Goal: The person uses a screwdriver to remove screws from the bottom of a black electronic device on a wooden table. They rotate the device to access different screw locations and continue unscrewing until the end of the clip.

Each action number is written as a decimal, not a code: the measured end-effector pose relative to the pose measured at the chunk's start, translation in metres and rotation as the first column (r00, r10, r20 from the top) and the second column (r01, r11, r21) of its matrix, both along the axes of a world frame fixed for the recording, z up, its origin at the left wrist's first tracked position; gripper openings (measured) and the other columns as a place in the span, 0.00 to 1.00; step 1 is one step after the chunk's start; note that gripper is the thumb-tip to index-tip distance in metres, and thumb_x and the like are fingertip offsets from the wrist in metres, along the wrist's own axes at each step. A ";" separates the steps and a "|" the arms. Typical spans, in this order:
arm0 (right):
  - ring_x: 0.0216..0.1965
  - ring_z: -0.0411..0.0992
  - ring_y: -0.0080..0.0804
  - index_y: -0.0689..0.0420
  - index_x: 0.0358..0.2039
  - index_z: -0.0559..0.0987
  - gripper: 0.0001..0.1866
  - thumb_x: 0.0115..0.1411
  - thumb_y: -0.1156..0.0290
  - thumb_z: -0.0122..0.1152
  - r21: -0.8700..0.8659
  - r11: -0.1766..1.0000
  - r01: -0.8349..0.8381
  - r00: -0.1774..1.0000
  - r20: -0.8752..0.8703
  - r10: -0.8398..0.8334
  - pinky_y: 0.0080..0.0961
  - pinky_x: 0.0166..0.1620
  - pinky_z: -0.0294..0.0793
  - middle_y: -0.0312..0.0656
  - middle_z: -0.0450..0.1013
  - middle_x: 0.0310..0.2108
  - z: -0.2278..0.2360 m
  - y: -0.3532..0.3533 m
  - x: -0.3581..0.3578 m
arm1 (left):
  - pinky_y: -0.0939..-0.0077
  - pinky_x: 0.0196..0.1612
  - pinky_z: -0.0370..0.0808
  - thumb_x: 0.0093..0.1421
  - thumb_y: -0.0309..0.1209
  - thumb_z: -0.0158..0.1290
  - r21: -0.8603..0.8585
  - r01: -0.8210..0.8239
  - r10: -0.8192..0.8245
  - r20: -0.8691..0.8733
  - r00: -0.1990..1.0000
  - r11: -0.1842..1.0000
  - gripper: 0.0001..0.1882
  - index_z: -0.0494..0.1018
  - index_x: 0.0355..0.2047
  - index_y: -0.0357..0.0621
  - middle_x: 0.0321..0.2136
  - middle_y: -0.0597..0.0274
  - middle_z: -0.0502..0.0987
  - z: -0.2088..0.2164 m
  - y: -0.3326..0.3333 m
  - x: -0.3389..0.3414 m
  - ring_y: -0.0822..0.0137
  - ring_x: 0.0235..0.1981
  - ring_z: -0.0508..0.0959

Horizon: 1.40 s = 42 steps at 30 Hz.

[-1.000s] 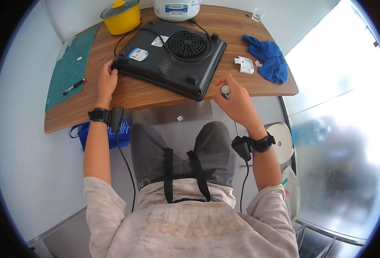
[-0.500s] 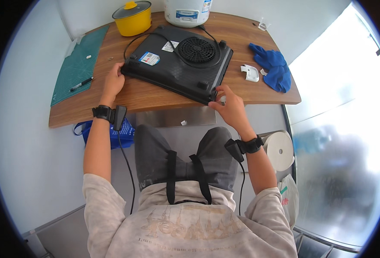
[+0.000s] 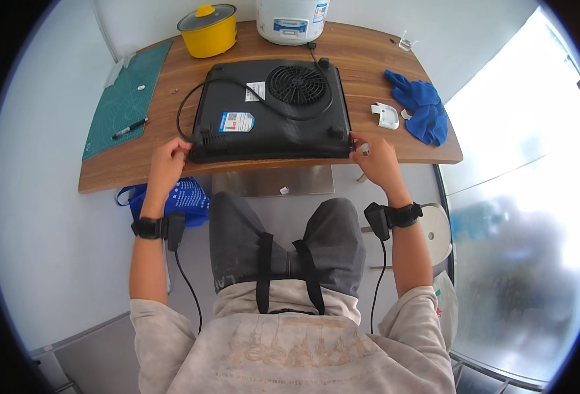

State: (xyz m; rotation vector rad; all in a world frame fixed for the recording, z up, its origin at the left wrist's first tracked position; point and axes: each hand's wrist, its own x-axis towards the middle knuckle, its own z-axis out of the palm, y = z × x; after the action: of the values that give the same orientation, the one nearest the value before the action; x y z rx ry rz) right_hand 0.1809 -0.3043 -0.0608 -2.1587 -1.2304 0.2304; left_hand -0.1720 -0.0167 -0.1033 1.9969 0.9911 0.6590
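Head view: the flat black appliance point(image 3: 283, 134) lies underside up on the tabletop point(image 3: 369, 72), its near edge just beside and nearly parallel to the table's front edge. Its long axis runs left to right; the round fan grille point(image 3: 296, 85) sits toward the far right, and the cord point(image 3: 179, 115) loops past the left side and across the underside. The left hand point(image 3: 166, 167) holds the near left corner, fingers narrow. The right hand point(image 3: 382, 164) has fingers curled around a small pale object point(image 3: 365, 148), fingertips at the near right corner. Bare wood separates the appliance from the green mat point(image 3: 122, 108) at left, the white plastic piece point(image 3: 387, 116) at right, and the white cooker point(image 3: 292, 23) behind.
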 end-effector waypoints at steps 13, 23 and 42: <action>0.39 0.80 0.47 0.53 0.46 0.85 0.22 0.48 0.81 0.64 0.105 0.994 0.029 0.998 0.046 -0.034 0.39 0.45 0.78 0.46 0.82 0.37 -0.008 0.029 0.046 | 0.83 0.39 0.75 0.64 0.21 0.49 -0.237 -0.035 0.048 0.051 0.998 0.971 0.09 0.80 0.37 0.34 0.30 0.65 0.79 0.022 -0.096 -0.013 0.76 0.32 0.78; 0.42 0.80 0.50 0.53 0.41 0.86 0.18 0.49 0.79 0.63 -0.018 0.998 0.066 0.997 0.034 -0.066 0.38 0.46 0.78 0.49 0.82 0.37 -0.013 0.072 0.081 | 0.72 0.45 0.81 0.71 0.34 0.51 -0.763 0.162 0.103 0.287 0.953 0.625 0.13 0.71 0.51 0.40 0.44 0.51 0.81 -0.004 -0.107 -0.025 0.66 0.43 0.81; 0.34 0.79 0.40 0.60 0.38 0.82 0.10 0.55 0.72 0.63 0.342 0.940 0.006 1.000 -0.002 -0.005 0.30 0.41 0.76 0.47 0.80 0.34 0.062 0.035 -0.010 | 0.75 0.47 0.80 0.70 0.39 0.54 -0.818 0.369 -0.081 0.373 0.924 0.440 0.19 0.72 0.53 0.37 0.47 0.52 0.81 -0.002 -0.128 0.016 0.66 0.44 0.83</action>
State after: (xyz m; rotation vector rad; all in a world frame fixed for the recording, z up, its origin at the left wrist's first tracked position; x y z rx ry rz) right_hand 0.1711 -0.2692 0.0014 -1.8589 -1.1668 0.0115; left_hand -0.1559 -0.1448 -0.1057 1.0042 0.6346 0.1595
